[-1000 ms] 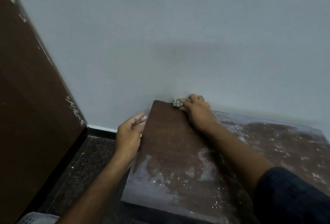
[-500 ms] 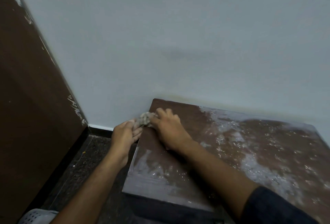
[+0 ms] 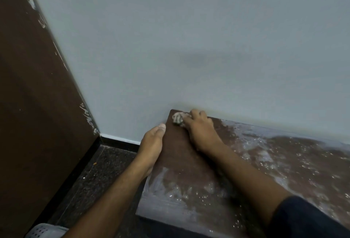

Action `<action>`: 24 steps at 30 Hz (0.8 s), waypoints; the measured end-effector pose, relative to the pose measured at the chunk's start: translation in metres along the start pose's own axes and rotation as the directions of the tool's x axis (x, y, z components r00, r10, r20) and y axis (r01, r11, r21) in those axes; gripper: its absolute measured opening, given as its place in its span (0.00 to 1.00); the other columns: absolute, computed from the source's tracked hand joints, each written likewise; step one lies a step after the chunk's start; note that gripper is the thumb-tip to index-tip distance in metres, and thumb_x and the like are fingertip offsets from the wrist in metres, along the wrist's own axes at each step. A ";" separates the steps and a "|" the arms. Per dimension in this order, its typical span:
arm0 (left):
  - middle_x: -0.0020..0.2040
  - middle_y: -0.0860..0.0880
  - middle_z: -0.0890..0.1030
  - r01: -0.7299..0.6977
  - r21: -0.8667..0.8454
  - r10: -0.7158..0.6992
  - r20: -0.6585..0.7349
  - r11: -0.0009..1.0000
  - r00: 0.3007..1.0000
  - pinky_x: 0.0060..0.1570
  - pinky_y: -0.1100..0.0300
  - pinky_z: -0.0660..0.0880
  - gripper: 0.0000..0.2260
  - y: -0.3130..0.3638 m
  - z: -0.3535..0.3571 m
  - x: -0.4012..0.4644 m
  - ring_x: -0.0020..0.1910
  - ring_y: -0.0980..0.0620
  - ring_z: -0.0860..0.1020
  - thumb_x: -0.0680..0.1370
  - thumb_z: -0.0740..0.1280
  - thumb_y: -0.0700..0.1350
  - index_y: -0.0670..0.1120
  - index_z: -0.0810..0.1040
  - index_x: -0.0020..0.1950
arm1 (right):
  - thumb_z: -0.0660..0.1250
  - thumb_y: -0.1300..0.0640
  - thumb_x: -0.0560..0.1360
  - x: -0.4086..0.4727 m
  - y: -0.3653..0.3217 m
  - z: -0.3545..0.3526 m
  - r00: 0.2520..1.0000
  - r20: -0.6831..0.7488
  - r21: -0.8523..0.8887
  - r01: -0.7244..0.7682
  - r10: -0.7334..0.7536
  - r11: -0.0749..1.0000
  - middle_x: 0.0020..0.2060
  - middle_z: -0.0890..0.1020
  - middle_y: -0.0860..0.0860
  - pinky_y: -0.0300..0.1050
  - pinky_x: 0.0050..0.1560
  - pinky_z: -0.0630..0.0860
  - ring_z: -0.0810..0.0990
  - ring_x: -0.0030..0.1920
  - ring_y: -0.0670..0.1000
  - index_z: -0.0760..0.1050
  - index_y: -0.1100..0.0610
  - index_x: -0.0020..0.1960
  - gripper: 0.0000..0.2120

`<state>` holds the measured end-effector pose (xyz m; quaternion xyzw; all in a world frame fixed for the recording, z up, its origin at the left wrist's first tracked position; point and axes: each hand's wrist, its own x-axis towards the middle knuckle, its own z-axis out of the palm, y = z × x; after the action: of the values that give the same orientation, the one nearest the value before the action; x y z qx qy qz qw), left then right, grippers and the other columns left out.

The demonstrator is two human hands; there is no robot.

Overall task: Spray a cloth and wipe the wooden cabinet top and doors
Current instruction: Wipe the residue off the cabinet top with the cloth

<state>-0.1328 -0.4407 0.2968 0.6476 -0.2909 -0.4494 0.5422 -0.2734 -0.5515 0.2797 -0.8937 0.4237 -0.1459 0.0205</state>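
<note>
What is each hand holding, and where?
Right hand presses a bunched cloth under its fingertips; left hand rests on the cabinet top edge.

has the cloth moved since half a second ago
Yes. The cloth, gripped by the right hand, has gone from the cabinet top's left edge back toward the wall, into the far left corner.

Two hands: the left hand (image 3: 151, 143) and the right hand (image 3: 200, 129). One cloth (image 3: 178, 118), one cabinet top (image 3: 189, 162), one door (image 3: 34, 105), one basket (image 3: 45, 231) lower left.
</note>
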 end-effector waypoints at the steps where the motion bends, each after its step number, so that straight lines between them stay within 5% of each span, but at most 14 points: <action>1: 0.46 0.51 0.86 -0.008 0.012 0.008 -0.006 1.000 1.000 0.51 0.54 0.80 0.14 -0.002 -0.001 -0.001 0.49 0.51 0.84 0.82 0.60 0.51 0.51 0.85 0.47 | 0.57 0.55 0.84 0.012 0.004 0.001 0.999 -0.011 -0.020 -0.044 0.044 0.999 0.61 0.68 0.55 0.57 0.56 0.71 0.68 0.59 0.60 0.69 0.53 0.71 0.17; 3: 0.43 0.53 0.86 -0.001 -0.003 0.001 -0.039 1.000 0.999 0.48 0.58 0.80 0.16 -0.003 -0.005 -0.002 0.46 0.52 0.84 0.82 0.60 0.50 0.50 0.84 0.43 | 0.57 0.55 0.84 0.029 -0.004 0.005 0.995 -0.015 -0.048 -0.101 0.100 0.994 0.62 0.68 0.55 0.58 0.55 0.71 0.67 0.59 0.60 0.70 0.54 0.69 0.15; 7: 0.54 0.44 0.83 0.029 -0.067 -0.032 -0.046 0.997 0.998 0.40 0.68 0.78 0.15 -0.007 -0.015 -0.007 0.46 0.56 0.83 0.84 0.57 0.47 0.41 0.77 0.63 | 0.55 0.54 0.84 0.036 -0.029 0.013 0.995 0.006 -0.010 -0.096 0.096 0.995 0.61 0.68 0.55 0.59 0.55 0.71 0.68 0.59 0.61 0.71 0.53 0.67 0.14; 14: 0.40 0.46 0.87 -0.003 -0.124 -0.014 -0.134 0.992 0.991 0.38 0.65 0.79 0.13 -0.029 -0.032 -0.035 0.41 0.51 0.85 0.82 0.60 0.44 0.41 0.83 0.51 | 0.57 0.55 0.83 -0.038 -0.072 -0.002 0.986 0.020 0.113 0.160 -0.163 0.981 0.57 0.69 0.52 0.54 0.51 0.72 0.69 0.55 0.57 0.70 0.52 0.70 0.16; 18: 0.43 0.43 0.86 -0.002 -0.135 -0.021 -0.173 0.991 0.985 0.44 0.57 0.80 0.15 -0.036 -0.038 -0.060 0.44 0.47 0.85 0.83 0.58 0.46 0.40 0.83 0.50 | 0.61 0.57 0.80 -0.078 -0.070 -0.014 0.958 0.067 0.113 0.269 -0.278 0.956 0.58 0.71 0.51 0.52 0.48 0.69 0.68 0.54 0.55 0.68 0.49 0.73 0.22; 24: 0.46 0.44 0.86 0.007 -0.127 -0.028 -0.161 0.992 0.987 0.43 0.60 0.79 0.15 -0.043 -0.048 -0.085 0.45 0.50 0.85 0.83 0.57 0.48 0.42 0.81 0.55 | 0.57 0.58 0.82 -0.074 -0.093 -0.022 0.997 0.062 0.122 0.042 -0.050 0.992 0.58 0.68 0.50 0.54 0.53 0.71 0.68 0.56 0.56 0.71 0.52 0.67 0.14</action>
<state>-0.1305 -0.3355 0.2784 0.6491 -0.2111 -0.4175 0.5999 -0.2537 -0.4331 0.2973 -0.9048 0.3923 -0.1424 0.0846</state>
